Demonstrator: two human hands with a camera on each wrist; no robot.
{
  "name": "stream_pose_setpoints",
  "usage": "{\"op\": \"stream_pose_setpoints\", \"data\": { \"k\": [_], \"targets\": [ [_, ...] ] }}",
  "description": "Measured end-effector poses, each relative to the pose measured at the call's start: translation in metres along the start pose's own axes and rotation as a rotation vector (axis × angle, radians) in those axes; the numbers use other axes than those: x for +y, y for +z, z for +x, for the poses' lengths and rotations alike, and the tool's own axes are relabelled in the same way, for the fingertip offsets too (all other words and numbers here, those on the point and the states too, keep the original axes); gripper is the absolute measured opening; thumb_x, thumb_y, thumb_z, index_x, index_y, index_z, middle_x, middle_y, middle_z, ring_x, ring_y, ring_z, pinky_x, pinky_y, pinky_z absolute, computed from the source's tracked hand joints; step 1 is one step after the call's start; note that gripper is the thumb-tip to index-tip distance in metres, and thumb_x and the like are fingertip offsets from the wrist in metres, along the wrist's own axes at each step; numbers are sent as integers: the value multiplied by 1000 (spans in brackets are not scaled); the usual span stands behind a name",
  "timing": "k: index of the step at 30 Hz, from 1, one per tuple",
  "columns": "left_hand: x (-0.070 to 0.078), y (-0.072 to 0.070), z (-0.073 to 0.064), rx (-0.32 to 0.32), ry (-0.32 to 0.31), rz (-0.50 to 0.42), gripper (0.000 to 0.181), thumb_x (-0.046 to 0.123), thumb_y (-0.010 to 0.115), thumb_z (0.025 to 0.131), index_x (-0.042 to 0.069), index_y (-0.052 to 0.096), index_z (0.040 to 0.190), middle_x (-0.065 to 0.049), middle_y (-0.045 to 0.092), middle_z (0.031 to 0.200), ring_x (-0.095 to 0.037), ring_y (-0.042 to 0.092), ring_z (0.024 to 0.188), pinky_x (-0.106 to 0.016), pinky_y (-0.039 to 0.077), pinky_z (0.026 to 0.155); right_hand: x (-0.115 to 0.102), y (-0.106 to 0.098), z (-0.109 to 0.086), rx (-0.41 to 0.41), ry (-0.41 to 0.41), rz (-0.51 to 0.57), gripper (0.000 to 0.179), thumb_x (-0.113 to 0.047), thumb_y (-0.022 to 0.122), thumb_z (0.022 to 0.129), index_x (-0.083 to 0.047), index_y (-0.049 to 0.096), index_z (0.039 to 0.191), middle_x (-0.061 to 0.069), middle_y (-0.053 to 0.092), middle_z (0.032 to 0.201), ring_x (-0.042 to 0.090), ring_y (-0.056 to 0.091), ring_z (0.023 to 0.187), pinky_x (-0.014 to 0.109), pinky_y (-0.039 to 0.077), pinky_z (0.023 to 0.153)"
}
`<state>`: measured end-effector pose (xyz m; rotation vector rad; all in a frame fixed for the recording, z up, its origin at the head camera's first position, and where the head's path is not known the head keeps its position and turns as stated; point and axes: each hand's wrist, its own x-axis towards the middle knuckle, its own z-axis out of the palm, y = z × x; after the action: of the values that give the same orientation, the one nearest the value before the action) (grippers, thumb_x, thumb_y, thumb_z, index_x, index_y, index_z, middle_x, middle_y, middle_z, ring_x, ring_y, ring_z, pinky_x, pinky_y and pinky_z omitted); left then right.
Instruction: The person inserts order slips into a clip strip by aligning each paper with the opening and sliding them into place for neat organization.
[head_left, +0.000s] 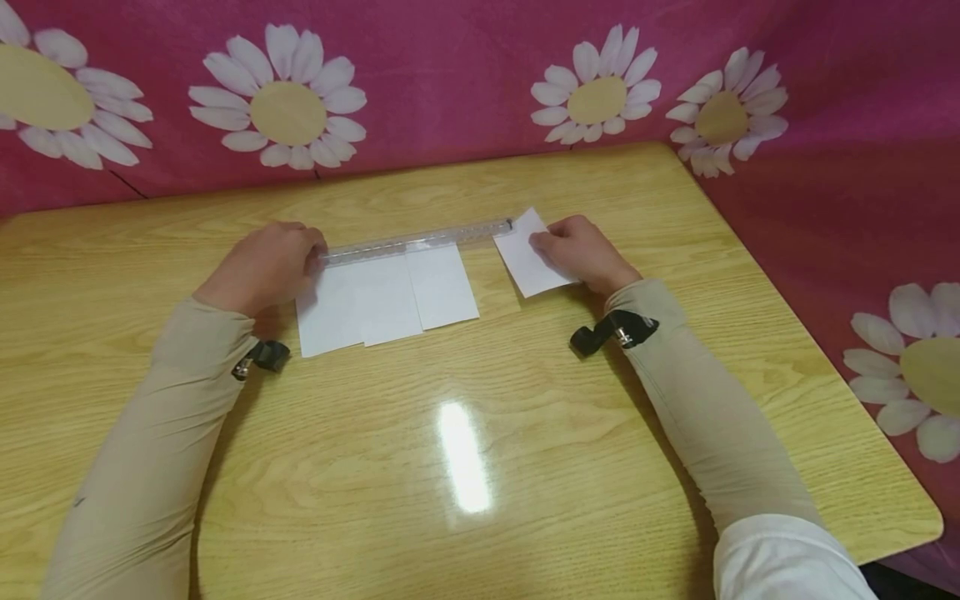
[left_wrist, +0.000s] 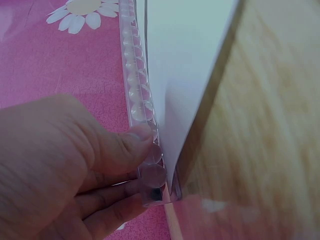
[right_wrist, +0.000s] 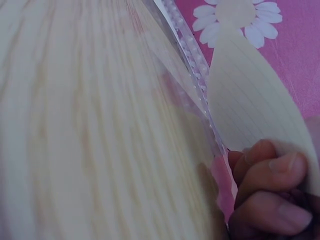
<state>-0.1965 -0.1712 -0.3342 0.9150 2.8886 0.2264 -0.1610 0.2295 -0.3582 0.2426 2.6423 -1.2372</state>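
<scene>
A clear plastic ticket rail (head_left: 450,239) with a row of clear marbles inside lies across the table. My left hand (head_left: 266,262) pinches its left end between thumb and fingers, plain in the left wrist view, where the marbles (left_wrist: 142,112) show. Three white paper slips (head_left: 444,287) hang side by side from the rail's front edge, slightly overlapping. Near the right end, my right hand (head_left: 588,250) holds another white slip (head_left: 517,254), turned at an angle. In the right wrist view that slip (right_wrist: 250,95) bows and shows faint lines; whether it touches the rail, I cannot tell.
All this sits on a light wood-grain table (head_left: 375,467) with a rounded right corner. A pink cloth (head_left: 450,75) with large daisies hangs behind and to the right. Black camera mounts (head_left: 615,332) are strapped to both wrists over beige sleeves.
</scene>
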Motion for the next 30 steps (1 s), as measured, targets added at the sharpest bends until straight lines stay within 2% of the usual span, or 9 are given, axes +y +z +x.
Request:
{"op": "stream_pose_setpoints", "data": {
  "k": [6, 13, 30],
  "targets": [
    [1, 1, 0, 10, 1, -1, 24, 3, 59, 95, -5, 70, 114, -25, 72, 110, -42, 68, 102, -59, 55, 98, 0, 0, 0, 9, -3, -38, 43, -33, 53, 105, 1, 71, 125, 8, 67, 95, 14, 61, 78, 23, 51, 67],
    [1, 1, -1, 10, -4, 0, 24, 4, 59, 96, -5, 70, 114, -24, 73, 110, -41, 68, 102, -58, 55, 98, 0, 2, 1, 12, -13, -30, 41, -32, 54, 105, 1, 73, 121, 6, 67, 89, 14, 61, 76, 23, 51, 65],
    [-1, 1, 0, -4, -6, -3, 25, 5, 57, 97, -5, 69, 116, -25, 71, 112, -42, 67, 104, -60, 54, 98, -5, 5, -1, 18, 16, -71, 42, -33, 53, 105, 0, 73, 121, 10, 67, 96, 17, 60, 81, 24, 50, 68]
  ]
}}
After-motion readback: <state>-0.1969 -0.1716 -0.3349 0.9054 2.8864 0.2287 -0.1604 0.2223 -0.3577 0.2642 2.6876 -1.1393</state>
